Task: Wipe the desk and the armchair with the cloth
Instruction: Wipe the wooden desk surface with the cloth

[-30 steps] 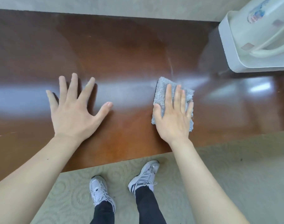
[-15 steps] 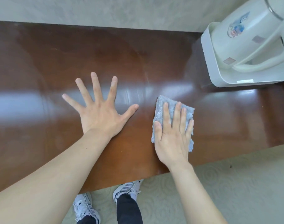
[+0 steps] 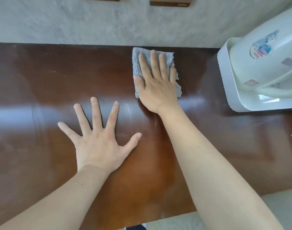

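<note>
The glossy dark-brown desk fills most of the view. A folded grey cloth lies flat on it close to the back edge by the wall. My right hand presses flat on the cloth, fingers together and pointing at the wall, covering most of it. My left hand rests palm-down on the bare wood nearer the front, fingers spread wide, holding nothing. The armchair is not in view.
A white electric kettle stands in a white tray on the desk at the right, a short gap from the cloth. A pale textured wall runs along the desk's back edge. Light carpet shows below the front edge.
My right hand has pushed the cloth away from the front part of the desk up to the back edge. My left hand has stayed flat and spread on the wood.
</note>
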`<action>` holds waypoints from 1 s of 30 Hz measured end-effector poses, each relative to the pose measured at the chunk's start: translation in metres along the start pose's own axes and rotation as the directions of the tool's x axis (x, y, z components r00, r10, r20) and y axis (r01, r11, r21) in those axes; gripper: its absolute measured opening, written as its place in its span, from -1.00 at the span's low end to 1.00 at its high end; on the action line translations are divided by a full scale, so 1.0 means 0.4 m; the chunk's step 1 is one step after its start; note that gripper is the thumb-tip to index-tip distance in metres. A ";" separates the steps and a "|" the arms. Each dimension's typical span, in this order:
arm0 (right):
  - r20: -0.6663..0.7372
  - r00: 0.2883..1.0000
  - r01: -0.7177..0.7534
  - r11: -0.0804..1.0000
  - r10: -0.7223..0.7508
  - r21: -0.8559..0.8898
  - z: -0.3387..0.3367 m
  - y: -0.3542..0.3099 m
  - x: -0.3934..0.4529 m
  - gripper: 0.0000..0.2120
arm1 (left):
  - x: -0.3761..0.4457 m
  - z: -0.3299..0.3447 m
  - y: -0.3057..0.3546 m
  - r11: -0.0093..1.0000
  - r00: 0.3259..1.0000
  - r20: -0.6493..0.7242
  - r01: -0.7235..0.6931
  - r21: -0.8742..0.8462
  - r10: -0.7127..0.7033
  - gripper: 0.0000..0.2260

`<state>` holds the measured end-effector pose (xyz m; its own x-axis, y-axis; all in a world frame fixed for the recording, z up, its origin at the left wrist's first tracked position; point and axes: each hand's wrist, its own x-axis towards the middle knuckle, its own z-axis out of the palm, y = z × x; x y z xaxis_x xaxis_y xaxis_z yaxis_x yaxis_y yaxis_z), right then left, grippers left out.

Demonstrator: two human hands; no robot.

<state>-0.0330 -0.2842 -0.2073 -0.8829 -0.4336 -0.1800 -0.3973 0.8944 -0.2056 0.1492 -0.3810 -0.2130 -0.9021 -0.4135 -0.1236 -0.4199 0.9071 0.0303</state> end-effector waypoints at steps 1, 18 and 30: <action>-0.021 0.999 0.024 1.000 -0.024 -0.012 0.005 0.006 -0.051 -0.44 | 0.002 0.000 -0.001 1.000 1.000 0.002 -0.001 0.005 0.001 -0.13; -0.122 0.873 -0.474 0.880 0.473 0.021 -0.029 0.158 -0.030 -0.34 | 0.005 -0.009 -0.006 1.000 0.999 0.025 -0.020 -0.005 0.020 -0.12; -0.041 0.996 0.080 0.996 -0.081 -0.023 0.012 0.012 -0.192 -0.44 | 0.003 -0.012 -0.006 1.000 0.999 0.039 -0.009 0.010 0.009 -0.13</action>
<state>0.0342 -0.2473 -0.1989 -0.8572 -0.5001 -0.1232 -0.4726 0.8588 -0.1976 0.1485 -0.3841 -0.2085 -0.9011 -0.4022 -0.1621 -0.4107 0.9115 0.0219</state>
